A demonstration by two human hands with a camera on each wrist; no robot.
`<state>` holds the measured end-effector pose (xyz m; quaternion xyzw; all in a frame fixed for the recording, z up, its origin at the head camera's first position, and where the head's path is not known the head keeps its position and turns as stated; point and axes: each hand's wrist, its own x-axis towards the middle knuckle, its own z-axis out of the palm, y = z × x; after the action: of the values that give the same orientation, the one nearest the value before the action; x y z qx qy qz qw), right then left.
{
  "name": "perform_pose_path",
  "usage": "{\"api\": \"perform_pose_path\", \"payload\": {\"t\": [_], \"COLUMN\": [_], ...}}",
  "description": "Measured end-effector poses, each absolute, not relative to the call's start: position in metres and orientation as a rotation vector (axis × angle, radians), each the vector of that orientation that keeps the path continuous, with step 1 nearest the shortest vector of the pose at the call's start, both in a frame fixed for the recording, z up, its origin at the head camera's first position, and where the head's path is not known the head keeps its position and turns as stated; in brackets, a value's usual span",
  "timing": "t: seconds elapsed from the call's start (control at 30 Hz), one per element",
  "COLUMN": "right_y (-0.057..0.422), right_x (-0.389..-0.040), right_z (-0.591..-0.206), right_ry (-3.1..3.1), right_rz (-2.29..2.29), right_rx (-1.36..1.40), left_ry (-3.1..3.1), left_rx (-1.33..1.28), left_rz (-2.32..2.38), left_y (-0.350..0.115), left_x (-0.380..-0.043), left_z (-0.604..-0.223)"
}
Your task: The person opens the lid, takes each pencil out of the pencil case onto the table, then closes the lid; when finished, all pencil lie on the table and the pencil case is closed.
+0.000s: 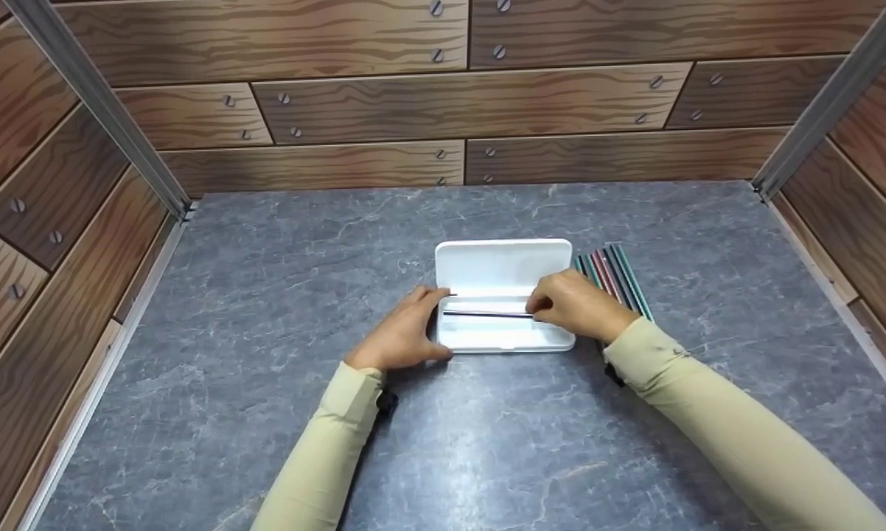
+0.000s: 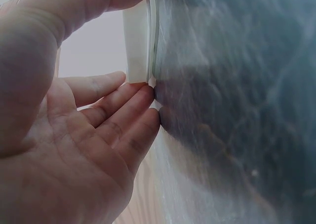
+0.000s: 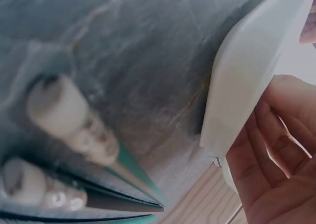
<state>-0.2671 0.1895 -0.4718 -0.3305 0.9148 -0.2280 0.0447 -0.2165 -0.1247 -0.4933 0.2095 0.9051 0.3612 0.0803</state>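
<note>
A white pencil case (image 1: 506,344) lies with its lid (image 1: 503,264) raised at the back. My left hand (image 1: 400,332) holds the case's left end, thumb at the front corner and fingers at the back corner. In the left wrist view, the fingers (image 2: 131,137) touch the case's end wall (image 2: 137,46). My right hand (image 1: 579,304) is over the right part of the case and pinches one end of a dark pencil (image 1: 483,314), which stretches leftward across the inside. The right wrist view shows this hand (image 3: 276,150) beside the case wall (image 3: 242,80); the pencil is hidden there.
Right of the case lie several green, red and dark pencils (image 1: 623,273) side by side, partly under my right hand. Their white erasers (image 3: 57,105) show close up in the right wrist view. Wood-patterned panels (image 1: 362,166) wall the grey marbled table (image 1: 266,280) at the back and sides.
</note>
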Motion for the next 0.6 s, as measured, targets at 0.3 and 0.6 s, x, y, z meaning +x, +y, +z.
{"api": "perform_pose_path", "payload": {"t": [0.3,0.6], "right_y": [0.1931,0.1978], "right_x": [-0.2669,-0.2684], "right_z": [-0.4764,-0.4798], "right_ry": [2.812,2.832], "right_rz": [-0.690,-0.693], "right_rx": [-1.034,-1.029], "left_ry": [2.705,2.708], "left_rx": [0.637,0.625], "left_rz": [1.084,1.072], "left_y": [-0.1244,-0.1238], "left_x": [-0.2173,-0.2178], "left_z": [-0.4930,-0.4940]}}
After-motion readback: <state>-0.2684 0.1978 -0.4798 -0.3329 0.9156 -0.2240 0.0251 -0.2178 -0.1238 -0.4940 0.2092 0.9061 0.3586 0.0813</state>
